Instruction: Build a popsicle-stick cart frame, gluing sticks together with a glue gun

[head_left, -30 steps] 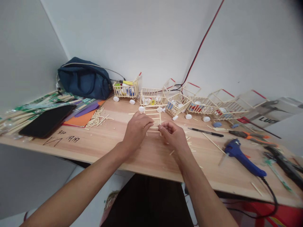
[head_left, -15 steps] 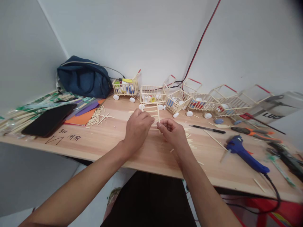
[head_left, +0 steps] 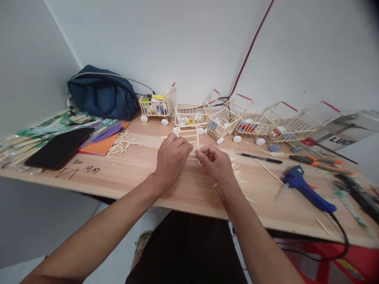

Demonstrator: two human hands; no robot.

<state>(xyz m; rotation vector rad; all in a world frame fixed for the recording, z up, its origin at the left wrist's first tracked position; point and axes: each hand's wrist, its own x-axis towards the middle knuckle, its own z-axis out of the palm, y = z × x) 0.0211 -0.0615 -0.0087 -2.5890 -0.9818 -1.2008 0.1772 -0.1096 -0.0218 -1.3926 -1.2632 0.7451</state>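
A small ladder-like frame of thin wooden sticks (head_left: 197,136) is between my hands, over the middle of the wooden table. My left hand (head_left: 174,156) is closed on the frame's left part, with its fingertips by the crosspieces. At the near end of the right-hand stick, my right hand (head_left: 213,161) pinches the frame between thumb and forefinger. Part of the frame is hidden behind my left hand. Just beyond stands a little stick cart (head_left: 191,114) with white wheels.
More stick carts (head_left: 254,126) line the wall. A blue glue gun (head_left: 309,189), pliers (head_left: 314,161) and a pen (head_left: 259,158) lie right. On the left are a phone (head_left: 59,148), a blue bag (head_left: 103,94) and cut sticks (head_left: 121,142).
The view has shifted slightly, so the table items appear a little higher. Both hands keep their hold on the frame, with only a slight shift of the fingers.
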